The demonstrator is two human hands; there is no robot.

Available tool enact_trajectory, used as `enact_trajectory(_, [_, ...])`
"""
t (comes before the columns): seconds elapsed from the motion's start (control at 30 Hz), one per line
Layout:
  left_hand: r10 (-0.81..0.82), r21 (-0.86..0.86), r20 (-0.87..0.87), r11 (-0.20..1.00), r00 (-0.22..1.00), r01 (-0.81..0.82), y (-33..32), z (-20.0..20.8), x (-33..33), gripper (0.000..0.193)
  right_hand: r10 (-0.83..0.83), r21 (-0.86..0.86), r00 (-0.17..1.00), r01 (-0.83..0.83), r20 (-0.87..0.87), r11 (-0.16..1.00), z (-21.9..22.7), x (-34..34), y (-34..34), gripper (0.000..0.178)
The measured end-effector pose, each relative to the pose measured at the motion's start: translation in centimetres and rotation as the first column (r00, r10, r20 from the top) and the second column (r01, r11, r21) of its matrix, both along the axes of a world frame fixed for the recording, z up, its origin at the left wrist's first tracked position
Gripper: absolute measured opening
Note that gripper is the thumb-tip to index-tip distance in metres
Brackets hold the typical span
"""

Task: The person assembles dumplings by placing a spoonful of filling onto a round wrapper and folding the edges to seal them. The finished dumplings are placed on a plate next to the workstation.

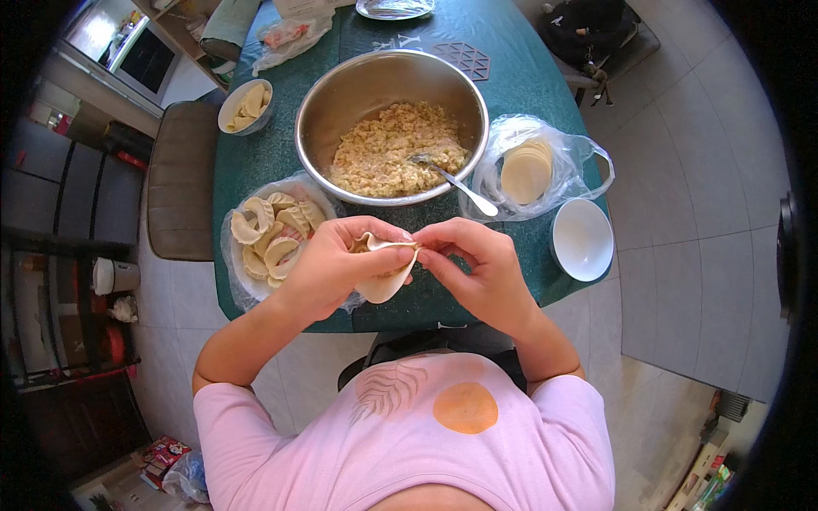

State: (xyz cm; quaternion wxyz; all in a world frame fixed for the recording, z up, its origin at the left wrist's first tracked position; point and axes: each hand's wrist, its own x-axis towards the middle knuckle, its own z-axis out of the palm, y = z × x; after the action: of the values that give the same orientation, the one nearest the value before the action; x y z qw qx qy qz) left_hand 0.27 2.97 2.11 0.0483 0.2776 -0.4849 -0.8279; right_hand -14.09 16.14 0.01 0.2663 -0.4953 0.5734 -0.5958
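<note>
A half-folded dumpling [383, 284] with filling showing at its open side is held up over the table's near edge. My left hand [332, 264] cups it, thumb and fingers closed on the wrapper. With thumb and forefinger, my right hand [474, 266] pinches the wrapper's right corner. Beyond the hands stands a large steel bowl [308, 140] of minced filling [396, 149], a spoon [464, 192] resting in it. Round dumpling wrappers [527, 172] lie stacked in a clear plastic bag [588, 170] to the right. Several folded dumplings [277, 249] sit on a plastic-covered plate at the left.
A white bowl [583, 240] stands near the table's right edge. At the far left is a small bowl of dumplings [248, 107]. A dark lattice mat [462, 61] and a plastic-wrapped plate [394, 8] lie at the back. A brown chair [189, 183] adjoins the table's left side.
</note>
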Motion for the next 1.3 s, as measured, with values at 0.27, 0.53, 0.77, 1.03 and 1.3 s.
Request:
enact_trajectory(0.27, [0.019,-0.042,0.018,0.999,1.0,-0.019,-0.3,0.4,0.2,0.021,0.004,-0.005,0.991,-0.005,-0.133,1.0,-0.2,-0.7,0.1,0.015])
enact_trajectory(0.53, [-0.029,-0.013,-0.005,1.0,1.0,0.029,-0.2,0.8,0.3,0.015,0.082,-0.029,0.967,-0.092,-0.241,0.995,1.2,-0.8,0.1,0.02])
enact_trajectory(0.77, [-0.09,-0.223,0.058,0.97,0.994,0.101,0.0,1.6,0.2,0.012,0.033,-0.03,0.981,-0.04,-0.192,0.999,1.4,-0.2,0.2,0.017])
enact_trajectory(1.03, [-0.084,-0.155,-0.071,0.985,0.994,0.073,-0.1,1.6,0.4,0.018,0.027,0.001,0.983,-0.028,-0.181,1.0,1.0,-0.8,0.5,0.016])
enact_trajectory(1.3, [-0.108,-0.092,-0.056,0.99,0.993,0.103,-0.3,2.1,0.5,0.016,0.061,-0.085,0.937,-0.096,-0.345,0.992,2.6,-0.9,0.2,0.021])
